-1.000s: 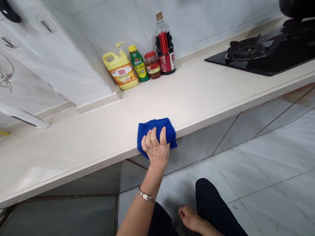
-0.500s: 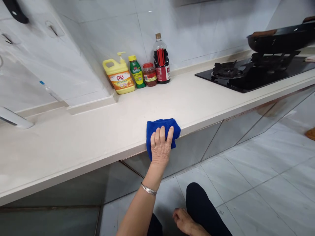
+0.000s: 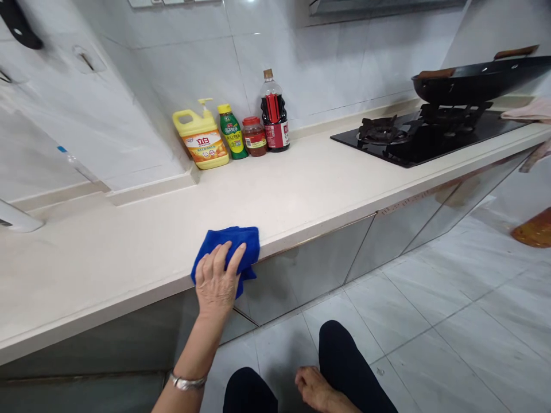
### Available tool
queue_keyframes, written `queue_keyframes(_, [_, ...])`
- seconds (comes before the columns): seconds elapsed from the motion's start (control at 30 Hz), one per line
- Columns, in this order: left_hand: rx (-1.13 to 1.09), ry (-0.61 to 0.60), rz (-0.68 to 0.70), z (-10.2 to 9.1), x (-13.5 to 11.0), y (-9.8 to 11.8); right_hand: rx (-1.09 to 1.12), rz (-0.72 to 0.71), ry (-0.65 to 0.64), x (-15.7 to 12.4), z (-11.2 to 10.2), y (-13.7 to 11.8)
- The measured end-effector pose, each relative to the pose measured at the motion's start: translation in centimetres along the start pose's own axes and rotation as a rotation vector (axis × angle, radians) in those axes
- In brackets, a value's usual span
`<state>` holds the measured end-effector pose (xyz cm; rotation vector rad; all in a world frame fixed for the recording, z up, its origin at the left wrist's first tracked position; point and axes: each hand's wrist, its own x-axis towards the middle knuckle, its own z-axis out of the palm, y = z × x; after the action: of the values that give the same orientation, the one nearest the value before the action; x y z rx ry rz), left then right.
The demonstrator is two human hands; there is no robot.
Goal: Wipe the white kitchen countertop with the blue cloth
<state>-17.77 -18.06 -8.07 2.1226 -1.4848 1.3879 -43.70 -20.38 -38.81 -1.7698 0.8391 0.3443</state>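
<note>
A folded blue cloth (image 3: pixel 232 241) lies over the front edge of the pale countertop (image 3: pixel 142 246), with part of it hanging down the front. My left hand (image 3: pixel 217 284), with a silver bracelet on the wrist, presses on the cloth, fingers bent over it. Low in the picture, my right hand (image 3: pixel 312 387) hangs beside my dark-trousered knee (image 3: pixel 344 355). Its fingers are curled in, and nothing shows in them.
Along the wall stand a yellow pump jug (image 3: pixel 204 143), a green bottle (image 3: pixel 233 133), a red-lidded jar (image 3: pixel 254 137) and a dark sauce bottle (image 3: pixel 275 117). Further right is a black gas hob (image 3: pixel 387 146) bearing a wok (image 3: pixel 477 83). A pink cloth (image 3: pixel 527 110) lies beyond.
My left hand has slid the blue cloth leftward along the counter's front edge. The right hand stays low by the knee. The view has shifted slightly.
</note>
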Motion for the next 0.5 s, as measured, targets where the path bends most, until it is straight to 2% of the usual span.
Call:
queue_keyframes(0.2, [0.09, -0.039, 0.007, -1.8, -2.9, -4.9, -0.03, -0.024, -0.022, 0.2, 0.0, -0.1])
queue_keyframes(0.5, [0.075, -0.051, 0.0, -2.8, -6.2, -9.7, -0.045, 0.002, -0.041, 0.2, 0.4, 0.2])
